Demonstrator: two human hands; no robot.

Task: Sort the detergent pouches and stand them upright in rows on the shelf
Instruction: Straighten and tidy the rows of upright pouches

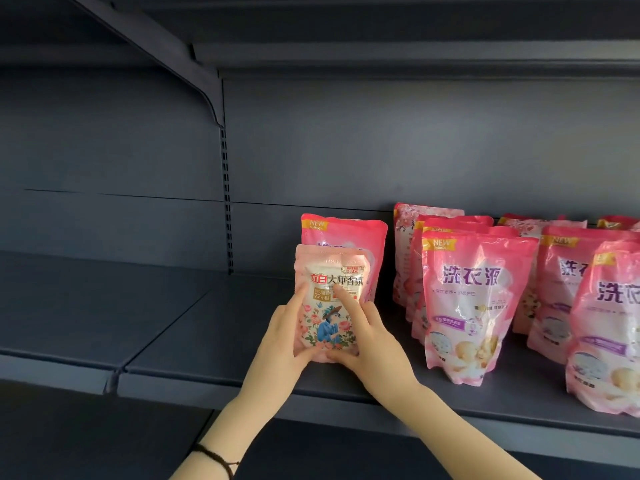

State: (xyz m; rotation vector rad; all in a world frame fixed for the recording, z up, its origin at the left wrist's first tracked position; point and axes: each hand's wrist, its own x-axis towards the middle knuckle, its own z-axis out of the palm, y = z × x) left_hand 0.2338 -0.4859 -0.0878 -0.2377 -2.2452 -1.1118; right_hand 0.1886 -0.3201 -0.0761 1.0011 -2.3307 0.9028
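Item: 1 pale pouch [329, 306], upright on the shelf [207, 341], long axis vertical, just before a pink pouch [346, 237]. Our left hand [287, 336] and right hand [369, 339] clasp its lower sides, thumbs beneath, forefingers [300, 302] straight up its front.

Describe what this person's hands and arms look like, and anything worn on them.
The left hand and right hand are bare: no gloves, no visible rings, and no sleeves in view. A thin black cord bracelet circles the left wrist.

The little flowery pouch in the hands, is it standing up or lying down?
Standing up: the flowery pouch rests bottom-down on the shelf, left hand and right hand holding it.
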